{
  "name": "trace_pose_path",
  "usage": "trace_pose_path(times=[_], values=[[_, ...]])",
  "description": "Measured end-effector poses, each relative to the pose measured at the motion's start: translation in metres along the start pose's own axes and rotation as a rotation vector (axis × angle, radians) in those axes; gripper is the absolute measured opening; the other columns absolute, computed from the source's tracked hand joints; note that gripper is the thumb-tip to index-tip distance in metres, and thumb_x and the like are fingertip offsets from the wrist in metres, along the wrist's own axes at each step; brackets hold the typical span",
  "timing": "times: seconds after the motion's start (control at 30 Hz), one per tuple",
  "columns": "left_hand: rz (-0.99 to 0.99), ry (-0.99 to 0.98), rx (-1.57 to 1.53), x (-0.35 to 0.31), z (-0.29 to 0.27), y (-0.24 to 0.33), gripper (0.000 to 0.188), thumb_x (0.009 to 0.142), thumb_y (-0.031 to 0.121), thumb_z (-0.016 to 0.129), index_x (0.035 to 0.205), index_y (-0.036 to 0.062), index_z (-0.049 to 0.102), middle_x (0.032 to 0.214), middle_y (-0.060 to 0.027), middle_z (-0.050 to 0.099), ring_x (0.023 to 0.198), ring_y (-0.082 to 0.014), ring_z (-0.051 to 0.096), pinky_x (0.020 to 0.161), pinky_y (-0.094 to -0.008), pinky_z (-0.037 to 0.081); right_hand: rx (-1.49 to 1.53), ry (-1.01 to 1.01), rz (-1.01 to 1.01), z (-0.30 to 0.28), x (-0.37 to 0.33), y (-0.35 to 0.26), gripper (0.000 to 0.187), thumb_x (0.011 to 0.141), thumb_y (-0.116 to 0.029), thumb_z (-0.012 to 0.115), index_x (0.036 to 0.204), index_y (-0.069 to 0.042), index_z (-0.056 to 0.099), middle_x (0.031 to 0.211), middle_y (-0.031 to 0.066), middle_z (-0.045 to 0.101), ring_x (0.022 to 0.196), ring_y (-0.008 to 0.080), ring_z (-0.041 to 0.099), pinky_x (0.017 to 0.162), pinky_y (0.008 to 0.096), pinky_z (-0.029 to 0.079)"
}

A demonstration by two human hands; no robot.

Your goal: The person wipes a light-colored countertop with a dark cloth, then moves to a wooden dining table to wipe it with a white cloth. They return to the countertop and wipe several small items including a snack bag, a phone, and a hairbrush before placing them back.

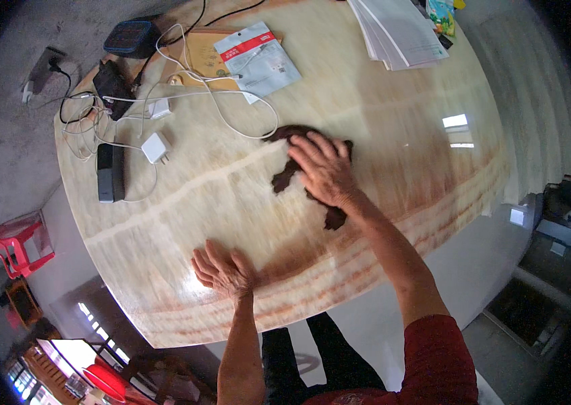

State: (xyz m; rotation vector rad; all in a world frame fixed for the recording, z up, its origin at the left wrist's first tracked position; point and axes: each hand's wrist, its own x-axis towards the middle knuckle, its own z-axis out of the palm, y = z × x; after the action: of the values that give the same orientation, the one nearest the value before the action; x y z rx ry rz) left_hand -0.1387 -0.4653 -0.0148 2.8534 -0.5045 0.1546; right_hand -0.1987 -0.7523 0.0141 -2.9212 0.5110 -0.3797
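Observation:
My right hand point(326, 172) lies with fingers stretched out on top of a crumpled dark brown cloth point(287, 177), pressing it against the glossy marble-patterned table point(218, 202). Parts of the cloth stick out beyond the fingertips, to the left of the palm and below the wrist. Nearer the table's front edge, my left hand point(223, 271) rests flat on the bare surface with its fingers spread, holding nothing. The loop of a white cable point(273, 121) ends close to the cloth's upper left part.
Toward the far left sit a black power bank point(110, 173), a white charger plug point(156, 146), a black adapter point(114, 88) and a dark blue box-shaped device point(131, 39). A silver-and-red pouch point(258, 61) overlaps a brown envelope point(203, 54). Papers point(400, 34) are stacked far right. A red stool point(21, 243) stands left.

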Motion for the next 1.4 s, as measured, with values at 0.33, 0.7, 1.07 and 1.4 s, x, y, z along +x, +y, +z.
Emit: trace_pose_path(times=[0.33, 0.7, 1.07, 1.4], values=[[-0.004, -0.030, -0.015, 0.003, -0.003, 0.000, 0.061, 0.086, 0.050, 0.043, 0.132, 0.0119, 0.040, 0.137, -0.0188, 0.032, 0.128, -0.0394, 0.024, 0.103, -0.0552, 0.017, -0.162, 0.086, 0.275, 0.015, 0.052, 0.044, 0.044, 0.081, -0.029, 0.058, 0.122, -0.019, 0.047, 0.134, -0.0017, 0.042, 0.121, 0.0219, 0.038, 0.090, 0.0524, 0.028], [0.040, 0.023, 0.012, 0.000, -0.001, -0.002, 0.060, 0.085, 0.047, 0.043, 0.133, 0.0110, 0.040, 0.137, -0.0196, 0.033, 0.127, -0.0403, 0.026, 0.102, -0.0550, 0.019, -0.025, 0.070, 0.062, 0.016, 0.004, -0.053, 0.045, 0.075, -0.029, 0.063, 0.118, -0.017, 0.055, 0.134, 0.0028, 0.041, 0.122, 0.0287, 0.035, 0.092, 0.0532, 0.028], [0.002, -0.023, 0.011, 0.000, -0.006, -0.001, 0.063, 0.086, 0.054, 0.039, 0.136, 0.0154, 0.035, 0.140, -0.0180, 0.029, 0.130, -0.0359, 0.023, 0.104, -0.0532, 0.015, 0.134, -0.296, -0.006, -0.049, -0.215, -0.083, 0.064, 0.071, -0.034, 0.068, 0.130, -0.024, 0.045, 0.137, -0.0014, 0.041, 0.125, 0.0242, 0.035, 0.098, 0.0501, 0.025], [0.013, 0.013, 0.020, 0.000, -0.001, 0.001, 0.062, 0.086, 0.052, 0.040, 0.135, 0.0154, 0.037, 0.140, -0.0162, 0.032, 0.130, -0.0358, 0.024, 0.104, -0.0529, 0.016, -0.028, -0.157, 0.116, -0.044, -0.099, 0.017, 0.052, 0.078, -0.033, 0.059, 0.128, -0.022, 0.047, 0.138, 0.0001, 0.038, 0.124, 0.0236, 0.034, 0.091, 0.0522, 0.025]])
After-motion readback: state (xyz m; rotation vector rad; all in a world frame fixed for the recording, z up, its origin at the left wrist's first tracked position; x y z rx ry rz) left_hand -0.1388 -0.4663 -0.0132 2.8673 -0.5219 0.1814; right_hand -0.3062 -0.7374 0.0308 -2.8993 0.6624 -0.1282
